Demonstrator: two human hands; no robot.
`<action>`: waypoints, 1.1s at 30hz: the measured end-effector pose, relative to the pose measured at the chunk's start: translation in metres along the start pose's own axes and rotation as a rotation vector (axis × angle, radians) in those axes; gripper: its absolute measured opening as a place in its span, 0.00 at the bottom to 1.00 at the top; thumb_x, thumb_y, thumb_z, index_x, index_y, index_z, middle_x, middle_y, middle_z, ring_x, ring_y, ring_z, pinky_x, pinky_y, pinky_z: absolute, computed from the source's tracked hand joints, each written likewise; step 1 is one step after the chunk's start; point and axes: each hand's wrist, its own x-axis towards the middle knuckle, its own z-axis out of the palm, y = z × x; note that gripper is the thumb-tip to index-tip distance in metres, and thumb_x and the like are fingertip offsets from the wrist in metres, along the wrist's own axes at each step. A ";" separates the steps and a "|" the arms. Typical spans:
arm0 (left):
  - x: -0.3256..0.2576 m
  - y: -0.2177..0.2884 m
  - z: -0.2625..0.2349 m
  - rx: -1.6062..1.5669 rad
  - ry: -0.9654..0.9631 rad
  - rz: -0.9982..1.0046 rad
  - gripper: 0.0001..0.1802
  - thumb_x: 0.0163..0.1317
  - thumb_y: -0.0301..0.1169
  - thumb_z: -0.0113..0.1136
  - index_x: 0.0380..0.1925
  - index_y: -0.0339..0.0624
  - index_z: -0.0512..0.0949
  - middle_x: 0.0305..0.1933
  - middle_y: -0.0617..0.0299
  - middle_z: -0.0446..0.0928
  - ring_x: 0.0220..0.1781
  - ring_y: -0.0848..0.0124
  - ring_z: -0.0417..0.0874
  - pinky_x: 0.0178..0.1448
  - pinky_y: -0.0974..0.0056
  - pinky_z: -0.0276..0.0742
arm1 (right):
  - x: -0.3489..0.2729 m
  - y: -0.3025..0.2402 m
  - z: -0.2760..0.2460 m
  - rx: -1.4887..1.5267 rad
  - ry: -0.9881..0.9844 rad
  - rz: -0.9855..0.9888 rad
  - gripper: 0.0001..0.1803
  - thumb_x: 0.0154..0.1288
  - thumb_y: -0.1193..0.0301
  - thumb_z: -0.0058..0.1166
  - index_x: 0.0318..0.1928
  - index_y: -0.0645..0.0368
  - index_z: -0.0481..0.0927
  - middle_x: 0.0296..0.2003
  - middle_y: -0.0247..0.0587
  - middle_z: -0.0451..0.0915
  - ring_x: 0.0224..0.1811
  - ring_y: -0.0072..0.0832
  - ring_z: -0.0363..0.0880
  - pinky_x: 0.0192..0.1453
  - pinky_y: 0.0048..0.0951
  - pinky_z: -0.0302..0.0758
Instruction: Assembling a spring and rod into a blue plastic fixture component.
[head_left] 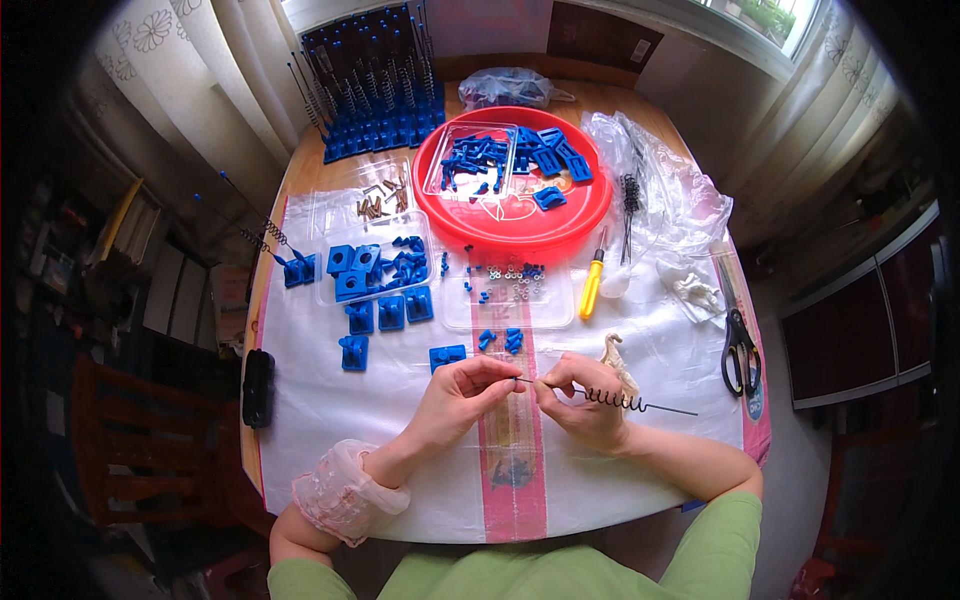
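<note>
Near the front middle of the table, both my hands meet at a black coiled wire rod (615, 398). My right hand (585, 410) is closed around its straight part, with the coil and the far end sticking out to the right. The thumb and fingertips of my left hand (455, 402) pinch at the rod's left end, on a small dark piece too tiny to make out. Just beyond my left hand lies a blue plastic base (447, 356). Several small blue plastic pieces (513, 341) lie beyond the gap between my hands.
A red round tray (600, 215) holds blue parts. Finished-looking blue bases with coiled rods (385, 125) stand far left. A yellow-handled screwdriver (592, 285), black scissors (740, 352) and plastic bags (680, 190) lie right. A clear tray (425, 235) of blue parts sits left; a black case (258, 388) lies at the left edge.
</note>
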 end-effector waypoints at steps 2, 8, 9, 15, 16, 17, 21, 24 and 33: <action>0.000 -0.002 0.001 0.010 0.007 0.011 0.11 0.75 0.23 0.64 0.54 0.34 0.83 0.52 0.59 0.86 0.56 0.70 0.89 0.61 0.67 0.83 | 0.000 0.001 0.000 -0.005 0.006 -0.009 0.11 0.58 0.82 0.70 0.28 0.59 0.78 0.22 0.34 0.77 0.23 0.20 0.70 0.27 0.27 0.66; 0.000 -0.001 0.001 0.045 0.002 0.019 0.10 0.76 0.23 0.63 0.53 0.34 0.83 0.51 0.60 0.86 0.56 0.71 0.89 0.60 0.68 0.83 | 0.000 0.000 -0.001 -0.017 -0.007 -0.035 0.10 0.58 0.81 0.71 0.29 0.60 0.80 0.22 0.37 0.76 0.22 0.25 0.72 0.27 0.28 0.67; 0.000 -0.001 0.001 0.050 0.000 0.016 0.10 0.76 0.23 0.63 0.53 0.34 0.83 0.51 0.60 0.86 0.56 0.71 0.89 0.60 0.68 0.83 | 0.001 -0.001 -0.001 -0.022 -0.013 -0.038 0.09 0.58 0.81 0.71 0.30 0.60 0.80 0.22 0.37 0.76 0.22 0.25 0.73 0.27 0.28 0.68; 0.001 -0.001 0.000 0.056 -0.009 0.018 0.09 0.76 0.23 0.62 0.53 0.33 0.83 0.51 0.59 0.86 0.55 0.70 0.89 0.60 0.67 0.84 | -0.001 -0.001 -0.002 -0.020 -0.026 -0.037 0.08 0.58 0.80 0.71 0.31 0.60 0.82 0.24 0.38 0.78 0.23 0.26 0.74 0.27 0.29 0.69; 0.001 -0.002 0.000 0.047 -0.006 0.019 0.09 0.76 0.23 0.62 0.53 0.33 0.83 0.51 0.59 0.86 0.55 0.70 0.89 0.60 0.67 0.84 | -0.001 -0.001 -0.002 -0.017 -0.030 -0.040 0.08 0.58 0.80 0.71 0.31 0.60 0.82 0.24 0.38 0.78 0.23 0.26 0.74 0.27 0.29 0.69; 0.001 -0.002 0.000 0.038 -0.004 0.020 0.09 0.76 0.23 0.62 0.52 0.33 0.83 0.51 0.59 0.86 0.55 0.70 0.89 0.60 0.67 0.84 | -0.001 -0.001 -0.002 -0.012 -0.028 -0.039 0.08 0.57 0.80 0.71 0.31 0.60 0.82 0.24 0.38 0.78 0.23 0.26 0.75 0.27 0.29 0.69; 0.001 -0.003 -0.001 0.035 -0.008 0.020 0.09 0.76 0.23 0.62 0.52 0.34 0.84 0.51 0.59 0.86 0.55 0.70 0.89 0.60 0.67 0.84 | -0.001 -0.002 -0.002 -0.001 -0.035 -0.034 0.08 0.57 0.80 0.71 0.31 0.60 0.82 0.24 0.38 0.78 0.23 0.27 0.75 0.28 0.30 0.70; 0.001 0.000 -0.003 0.032 -0.031 -0.022 0.11 0.77 0.25 0.62 0.54 0.33 0.83 0.52 0.58 0.86 0.56 0.69 0.89 0.62 0.66 0.84 | -0.001 -0.002 -0.002 -0.001 -0.036 -0.035 0.08 0.57 0.81 0.71 0.32 0.60 0.82 0.24 0.38 0.78 0.23 0.27 0.75 0.28 0.30 0.70; 0.001 0.000 -0.001 -0.007 -0.007 -0.021 0.10 0.74 0.22 0.63 0.53 0.33 0.84 0.51 0.58 0.86 0.55 0.68 0.89 0.62 0.65 0.84 | 0.000 -0.001 -0.002 -0.019 -0.020 -0.040 0.09 0.57 0.81 0.70 0.31 0.61 0.80 0.24 0.37 0.77 0.23 0.25 0.73 0.28 0.28 0.68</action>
